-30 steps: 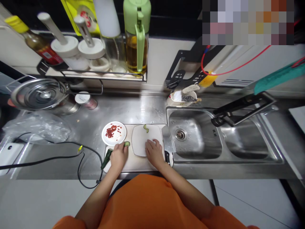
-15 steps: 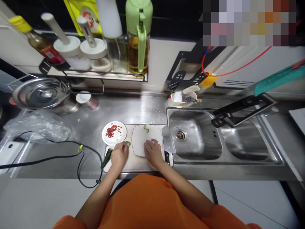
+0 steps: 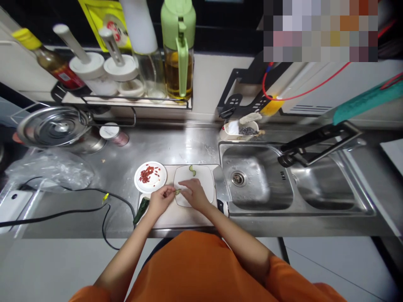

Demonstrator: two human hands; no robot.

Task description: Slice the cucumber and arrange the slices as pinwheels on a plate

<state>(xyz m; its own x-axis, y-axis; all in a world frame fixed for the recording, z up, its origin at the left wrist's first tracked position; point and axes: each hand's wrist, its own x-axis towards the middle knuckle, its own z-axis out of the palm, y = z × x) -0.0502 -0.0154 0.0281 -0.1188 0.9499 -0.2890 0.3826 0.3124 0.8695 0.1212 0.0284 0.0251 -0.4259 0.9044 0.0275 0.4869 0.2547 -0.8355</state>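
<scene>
My left hand [image 3: 161, 200] pinches a thin cucumber slice [image 3: 178, 191] over the left side of a squarish white plate [image 3: 204, 184]. My right hand [image 3: 195, 195] hovers over the same plate, thumb and fingers apart around the slice's right side; whether it touches the slice is unclear. Curved cucumber slices [image 3: 192, 170] lie near the plate's far edge. Under the plate is a pale cutting board [image 3: 163, 220]. A dark green cucumber piece [image 3: 141, 210] rests left of my left wrist. Beyond that hand sits a round white plate [image 3: 160, 183] with small red dried pieces [image 3: 146, 174].
A kitchen knife [image 3: 223, 186] lies along the board's right side, beside a double steel sink [image 3: 258, 180]. Leftward are a black cable [image 3: 122, 195], a clear plastic bag [image 3: 50, 167] and a lidded pot [image 3: 59, 126]. A bottle rack [image 3: 141, 102] overhangs the counter's back.
My left hand has moved right with the cucumber slice, from the board to over the squarish plate. My right hand has shifted slightly left and spread its thumb toward the slice.
</scene>
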